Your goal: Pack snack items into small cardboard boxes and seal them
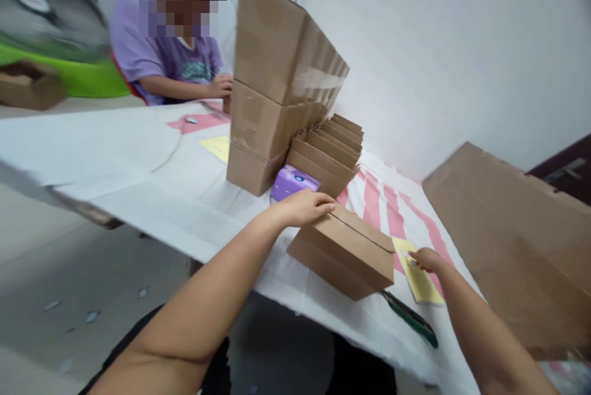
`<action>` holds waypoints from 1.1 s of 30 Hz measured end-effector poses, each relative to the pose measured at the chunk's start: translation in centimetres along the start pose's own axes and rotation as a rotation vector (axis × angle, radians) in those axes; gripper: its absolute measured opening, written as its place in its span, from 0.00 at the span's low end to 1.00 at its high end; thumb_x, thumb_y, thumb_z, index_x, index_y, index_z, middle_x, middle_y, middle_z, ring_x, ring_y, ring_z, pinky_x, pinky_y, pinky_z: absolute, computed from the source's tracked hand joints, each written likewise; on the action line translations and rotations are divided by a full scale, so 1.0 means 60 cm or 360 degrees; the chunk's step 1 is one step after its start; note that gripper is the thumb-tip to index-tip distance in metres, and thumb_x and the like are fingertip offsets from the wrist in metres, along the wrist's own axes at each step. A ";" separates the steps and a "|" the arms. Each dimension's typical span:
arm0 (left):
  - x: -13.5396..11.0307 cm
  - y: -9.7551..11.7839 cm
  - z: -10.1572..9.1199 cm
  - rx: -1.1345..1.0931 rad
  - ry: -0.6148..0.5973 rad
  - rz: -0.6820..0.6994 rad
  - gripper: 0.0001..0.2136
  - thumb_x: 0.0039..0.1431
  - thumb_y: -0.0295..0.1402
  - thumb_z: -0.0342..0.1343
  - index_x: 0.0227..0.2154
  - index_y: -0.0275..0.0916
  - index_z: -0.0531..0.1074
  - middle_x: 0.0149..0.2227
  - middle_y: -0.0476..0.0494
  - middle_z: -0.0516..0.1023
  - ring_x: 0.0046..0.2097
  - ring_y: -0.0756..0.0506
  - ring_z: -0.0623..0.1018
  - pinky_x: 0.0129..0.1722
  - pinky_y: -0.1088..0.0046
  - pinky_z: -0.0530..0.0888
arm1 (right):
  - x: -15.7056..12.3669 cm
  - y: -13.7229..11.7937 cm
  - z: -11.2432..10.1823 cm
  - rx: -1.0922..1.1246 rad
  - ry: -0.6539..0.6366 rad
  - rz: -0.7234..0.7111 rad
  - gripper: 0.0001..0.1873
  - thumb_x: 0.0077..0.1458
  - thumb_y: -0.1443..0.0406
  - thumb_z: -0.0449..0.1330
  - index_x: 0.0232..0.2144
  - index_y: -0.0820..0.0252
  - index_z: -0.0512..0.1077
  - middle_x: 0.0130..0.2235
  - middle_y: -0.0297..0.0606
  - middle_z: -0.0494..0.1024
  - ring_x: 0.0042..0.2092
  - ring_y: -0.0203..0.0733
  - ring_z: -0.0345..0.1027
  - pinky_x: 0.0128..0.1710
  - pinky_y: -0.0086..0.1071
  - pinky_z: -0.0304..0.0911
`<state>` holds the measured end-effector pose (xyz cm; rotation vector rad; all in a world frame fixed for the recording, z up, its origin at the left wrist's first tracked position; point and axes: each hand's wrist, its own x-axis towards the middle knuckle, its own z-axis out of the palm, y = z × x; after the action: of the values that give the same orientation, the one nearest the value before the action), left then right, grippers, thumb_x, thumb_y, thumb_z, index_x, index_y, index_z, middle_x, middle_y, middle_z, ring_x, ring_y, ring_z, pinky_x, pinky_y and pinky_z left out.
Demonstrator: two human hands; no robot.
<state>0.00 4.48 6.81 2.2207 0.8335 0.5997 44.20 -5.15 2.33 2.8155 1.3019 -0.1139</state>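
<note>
My left hand (307,207) lies palm down on the top edge of a small closed brown cardboard box (346,253) near the table's front edge, fingers stretched flat. To the right of that box, my right hand (427,258) touches a yellow sticker sheet (422,281) with pinched fingertips. A green-handled tool (410,319) lies just in front of the box and sheet. A purple box (292,183) sits behind my left hand.
A tall stack of taped cardboard boxes (277,81) stands mid-table, with a row of smaller boxes (330,152) beside it. A large flat cardboard (512,235) leans at right. Another person in a purple shirt (170,56) sits across. A fan (46,10) is at left.
</note>
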 end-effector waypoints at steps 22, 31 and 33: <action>0.016 -0.089 0.041 -0.0865 -0.0478 -0.0218 0.12 0.38 0.25 0.63 0.29 0.38 0.69 0.26 0.52 0.72 0.30 0.48 0.74 0.30 0.71 0.73 | -0.300 -0.292 -0.065 -0.0301 0.0268 -0.1866 0.50 0.53 0.47 0.56 0.66 0.50 0.33 0.67 0.44 0.45 0.66 0.57 0.41 0.61 0.53 0.48; 0.018 -0.113 0.076 -0.1255 -0.0499 -0.0158 0.14 0.35 0.24 0.64 0.27 0.37 0.67 0.23 0.55 0.72 0.27 0.52 0.73 0.27 0.76 0.69 | -0.304 -0.294 -0.064 -0.0236 0.0267 -0.1869 0.48 0.53 0.48 0.56 0.66 0.50 0.34 0.67 0.44 0.47 0.66 0.57 0.42 0.61 0.54 0.48; 0.018 -0.116 0.078 -0.1290 -0.0479 -0.0158 0.13 0.36 0.25 0.65 0.26 0.37 0.67 0.21 0.55 0.72 0.25 0.53 0.72 0.27 0.76 0.68 | -0.303 -0.293 -0.065 -0.0217 0.0274 -0.1887 0.48 0.53 0.49 0.57 0.66 0.50 0.34 0.67 0.45 0.47 0.66 0.57 0.42 0.61 0.54 0.48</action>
<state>0.93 7.14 -1.20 1.4656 0.4264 0.4318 19.23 -7.32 7.62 1.5988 2.6534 0.1852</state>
